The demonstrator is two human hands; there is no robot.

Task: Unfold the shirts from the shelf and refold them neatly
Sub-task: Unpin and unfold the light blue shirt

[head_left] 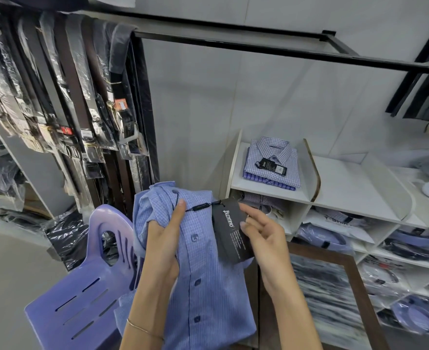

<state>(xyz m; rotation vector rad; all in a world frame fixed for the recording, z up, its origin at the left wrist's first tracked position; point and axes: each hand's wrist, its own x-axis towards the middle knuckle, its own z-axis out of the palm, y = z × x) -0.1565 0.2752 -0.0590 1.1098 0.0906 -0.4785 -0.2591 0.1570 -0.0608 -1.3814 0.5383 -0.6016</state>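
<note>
Shirt (203, 261) held in the air, off the shelf (266, 192) — my left hand (162, 243) grips its placket, right hand (261, 231) pinches the tag (227, 231). Risk: tugging the tag's cord strains the button — or loose folds slip.

A light blue fine-checked cotton shirt (203, 269), partly folded and buttoned, is held up with a black cardboard hang tag (229, 233) on a cord at its collar. Two folded checked shirts (271, 162) lie stacked in the top compartment of a white shelf (266, 192).
</note>
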